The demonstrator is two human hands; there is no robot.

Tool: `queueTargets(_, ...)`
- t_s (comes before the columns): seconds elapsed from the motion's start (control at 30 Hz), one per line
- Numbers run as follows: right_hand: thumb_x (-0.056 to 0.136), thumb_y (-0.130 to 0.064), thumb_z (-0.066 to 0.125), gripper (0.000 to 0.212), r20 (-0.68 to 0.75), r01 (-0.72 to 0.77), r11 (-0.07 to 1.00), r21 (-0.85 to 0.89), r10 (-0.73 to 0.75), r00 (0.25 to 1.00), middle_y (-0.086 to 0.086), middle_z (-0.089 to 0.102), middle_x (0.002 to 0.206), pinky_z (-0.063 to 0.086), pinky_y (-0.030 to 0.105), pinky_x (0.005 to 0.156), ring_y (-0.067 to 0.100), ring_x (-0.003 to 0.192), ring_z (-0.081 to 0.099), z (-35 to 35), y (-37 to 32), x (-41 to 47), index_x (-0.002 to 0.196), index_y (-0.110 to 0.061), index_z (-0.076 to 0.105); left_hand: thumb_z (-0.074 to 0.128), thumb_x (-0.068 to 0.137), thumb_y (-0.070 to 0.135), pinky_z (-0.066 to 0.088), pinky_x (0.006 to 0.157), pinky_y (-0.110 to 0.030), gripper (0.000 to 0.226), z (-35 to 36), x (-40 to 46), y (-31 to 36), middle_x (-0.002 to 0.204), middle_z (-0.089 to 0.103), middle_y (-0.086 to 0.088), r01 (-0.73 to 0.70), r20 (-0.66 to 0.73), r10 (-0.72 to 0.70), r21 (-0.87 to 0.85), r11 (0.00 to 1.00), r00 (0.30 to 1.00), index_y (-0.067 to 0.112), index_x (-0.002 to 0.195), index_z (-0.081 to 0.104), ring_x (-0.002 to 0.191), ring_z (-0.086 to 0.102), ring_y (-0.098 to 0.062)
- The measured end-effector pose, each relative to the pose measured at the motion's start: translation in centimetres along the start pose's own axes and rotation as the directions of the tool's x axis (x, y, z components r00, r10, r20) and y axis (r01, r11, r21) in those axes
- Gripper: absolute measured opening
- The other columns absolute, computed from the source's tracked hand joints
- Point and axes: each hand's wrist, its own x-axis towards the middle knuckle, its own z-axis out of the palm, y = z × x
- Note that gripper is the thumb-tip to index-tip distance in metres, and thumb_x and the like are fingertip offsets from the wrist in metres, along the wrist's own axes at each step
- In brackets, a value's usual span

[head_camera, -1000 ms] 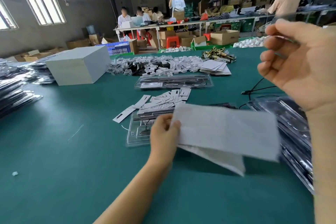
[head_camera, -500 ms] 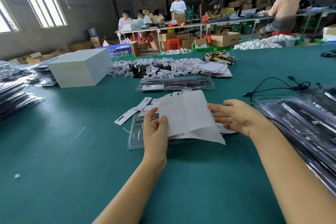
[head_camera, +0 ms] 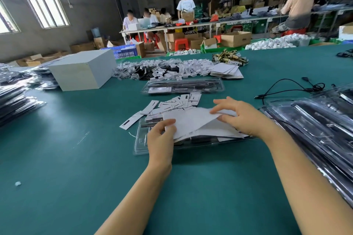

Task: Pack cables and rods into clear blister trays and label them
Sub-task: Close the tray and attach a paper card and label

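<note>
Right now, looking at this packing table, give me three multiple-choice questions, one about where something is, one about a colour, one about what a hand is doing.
1. Where does the grey box stand?
A. far left of the table
B. beside the right hand
C. on the floor

2. What colour is the table top?
A. red
B. green
C. white

3. What is the left hand doing?
A. resting flat on the table
B. lifting the black cable
C. holding the white paper

Answers: 1 A, the box sits beyond and left of both hands. 2 B, the bare surface is plainly green. 3 C, its thumb and fingers pinch the white paper over the clear tray, while the right hand touches the other end.
</note>
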Motion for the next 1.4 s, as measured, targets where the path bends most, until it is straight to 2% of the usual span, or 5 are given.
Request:
queueTargets(0.17,0.089,-0.031,0.065,0.008,-0.023,0.029,0.996,-0.089,-0.031,0.999,-0.015,0.07,0.099,0.048,0.031,0.089,0.003,0.103,0.061,-1.6,-1.8,-0.6,0.086,-0.036,0.07,0.056,0.092,0.017,0.031,0.074,0.006,0.015,0.4,-0.9,0.2,0.126,0.052,0.011,-0.21,-0.006,0.234,0.425,0.881,0.972,0.024,0.09,0.069,0.091,0.049,0.018)
queueTargets(0.43,0.087,-0.032,0.067,0.008,0.034,0.067,0.989,-0.133,-0.063,0.997,-0.011,0.07,0.068,0.05,0.023,0.065,0.0,0.065,0.064,-2.6,-4.4,-1.3,0.079,-0.03,0.069,0.056,0.087,0.05,0.034,0.091,-0.039,0.034,1.6,-3.5,1.8,0.086,0.071,0.01,-0.642,0.338,0.608,0.659,0.392,0.719,0.023,0.1,0.072,0.092,0.062,-0.018)
queueTargets(0.7,0.075,-0.021,0.079,0.027,-0.291,0.192,0.91,-0.367,-0.309,0.905,0.0,0.064,0.106,0.042,0.043,0.095,0.022,0.103,0.056,-1.0,-5.7,-0.8,0.1,-0.018,0.068,0.063,0.092,0.02,0.056,0.073,-0.035,0.009,1.2,-3.3,2.5,0.084,0.074,-0.001,-0.194,0.377,0.136,0.119,0.974,0.916,0.017,0.088,0.071,0.079,0.068,-0.018)
queueTargets(0.9,0.071,-0.009,0.081,0.022,-0.362,0.313,0.783,-0.538,-0.549,0.753,0.008,0.064,0.114,0.043,0.052,0.099,0.032,0.118,0.053,0.3,-6.3,-0.3,0.089,-0.011,0.069,0.059,0.093,0.018,0.055,0.058,-0.028,0.014,0.9,-2.9,2.9,0.078,0.07,-0.007,0.193,0.392,-0.098,-0.213,0.958,0.915,0.011,0.086,0.067,0.066,0.068,-0.017)
queueTargets(1.4,0.087,-0.027,0.069,0.017,-0.073,0.292,0.933,-0.211,-0.313,0.947,-0.006,0.067,0.096,0.042,0.019,0.077,0.009,0.093,0.059,1.7,-5.2,0.2,0.1,-0.017,0.069,0.058,0.094,0.012,0.053,0.08,-0.047,0.017,1.2,-2.4,1.5,0.087,0.071,-0.006,0.04,0.351,0.019,-0.16,0.986,0.936,0.023,0.091,0.072,0.083,0.065,-0.024)
